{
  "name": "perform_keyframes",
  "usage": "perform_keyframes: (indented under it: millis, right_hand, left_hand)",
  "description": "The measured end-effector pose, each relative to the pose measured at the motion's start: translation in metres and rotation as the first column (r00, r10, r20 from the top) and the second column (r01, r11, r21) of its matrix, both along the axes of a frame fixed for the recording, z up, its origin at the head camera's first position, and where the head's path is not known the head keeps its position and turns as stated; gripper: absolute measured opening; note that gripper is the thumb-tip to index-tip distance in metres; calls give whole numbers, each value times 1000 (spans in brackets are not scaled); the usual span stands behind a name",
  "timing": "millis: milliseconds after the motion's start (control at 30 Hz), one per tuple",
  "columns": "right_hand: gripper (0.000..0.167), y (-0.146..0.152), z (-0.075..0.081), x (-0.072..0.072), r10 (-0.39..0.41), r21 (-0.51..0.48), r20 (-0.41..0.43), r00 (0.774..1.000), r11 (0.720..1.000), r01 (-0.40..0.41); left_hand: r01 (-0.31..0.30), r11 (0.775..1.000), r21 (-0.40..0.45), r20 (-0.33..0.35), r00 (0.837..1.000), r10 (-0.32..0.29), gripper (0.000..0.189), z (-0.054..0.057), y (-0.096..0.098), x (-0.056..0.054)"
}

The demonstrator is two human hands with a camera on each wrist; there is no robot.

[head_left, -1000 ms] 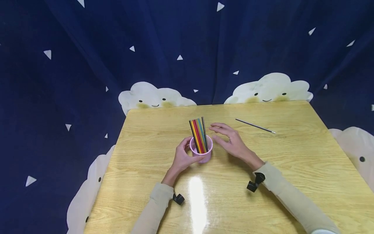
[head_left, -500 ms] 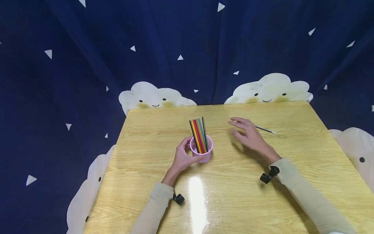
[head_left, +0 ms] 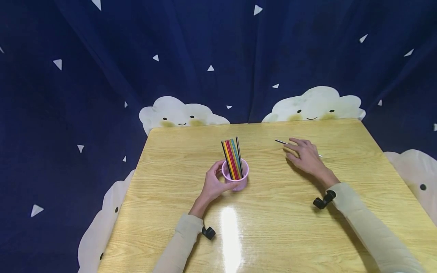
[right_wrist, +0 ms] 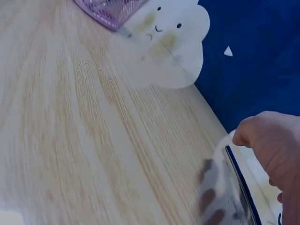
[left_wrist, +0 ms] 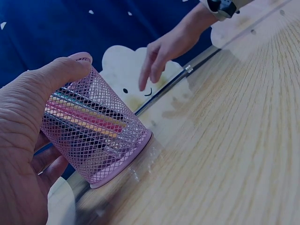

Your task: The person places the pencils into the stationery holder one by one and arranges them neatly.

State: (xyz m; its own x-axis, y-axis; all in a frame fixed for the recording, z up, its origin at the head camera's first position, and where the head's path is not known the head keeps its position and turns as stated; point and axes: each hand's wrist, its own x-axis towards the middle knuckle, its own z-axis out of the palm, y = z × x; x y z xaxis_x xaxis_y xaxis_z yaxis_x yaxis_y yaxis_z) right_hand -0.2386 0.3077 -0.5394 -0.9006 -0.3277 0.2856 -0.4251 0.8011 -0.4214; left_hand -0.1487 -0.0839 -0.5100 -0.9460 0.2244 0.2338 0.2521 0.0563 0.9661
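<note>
My left hand [head_left: 213,184] grips a pink mesh pencil cup [head_left: 241,185], thumb on the near side. Several colored pencils [head_left: 232,159], black, yellow, red and teal, lean inside the cup; the left wrist view shows them through the mesh [left_wrist: 103,126]. To the right, my right hand [head_left: 307,157] hovers low over a dark pencil [head_left: 280,141] with a pale end, lying on the table. That hand hides the pencil's middle in the head view. In the right wrist view, thumb and pencil [right_wrist: 241,183] appear apart, with the hand's shadow beneath.
The light wooden table [head_left: 273,227] reaches back to a dark blue curtain [head_left: 205,38] with white triangles. White cloud shapes with faces [head_left: 314,104] stand along its edges. A black wrist camera [head_left: 209,232] is strapped to each sleeve.
My right hand has moved right, away from the cup, and down over the dark pencil. The left hand and the cup stay where they were.
</note>
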Motion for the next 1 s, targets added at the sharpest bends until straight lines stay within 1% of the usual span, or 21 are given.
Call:
perform_keyframes:
  millis: [133, 300, 400, 567, 767, 900, 1000]
  right_hand:
    - [43, 8, -3, -2, -16, 58, 35, 999, 998, 14]
    - [41, 12, -5, -4, -21, 97, 79, 997, 995, 14]
    - [41, 13, -7, -5, -23, 120, 89, 996, 993, 13]
    - [40, 14, -9, -6, -29, 177, 69, 997, 984, 16]
    - [40, 11, -9, -5, -11, 262, 48, 999, 965, -2]
    - [41, 10, -8, -5, -17, 283, 27, 999, 959, 9]
    - [42, 8, -7, -6, -4, 296, 14, 1000, 955, 0]
  left_hand:
    - [1, 1000, 6, 6, 1000, -1, 83, 0, 0, 0]
    - [0, 1000, 0, 3, 1000, 0, 83, 1, -1, 0]
    - [1, 1000, -3, 6, 1000, -1, 83, 1, -1, 0]
    - [6, 1000, -9, 5, 1000, -6, 83, 1, 0, -1]
    - [-10, 999, -32, 13, 1000, 10, 84, 2, 0, 2]
    - [-9, 1000, -22, -1, 1000, 9, 84, 2, 2, 2]
    - [2, 1000, -5, -9, 1000, -2, 83, 0, 0, 1]
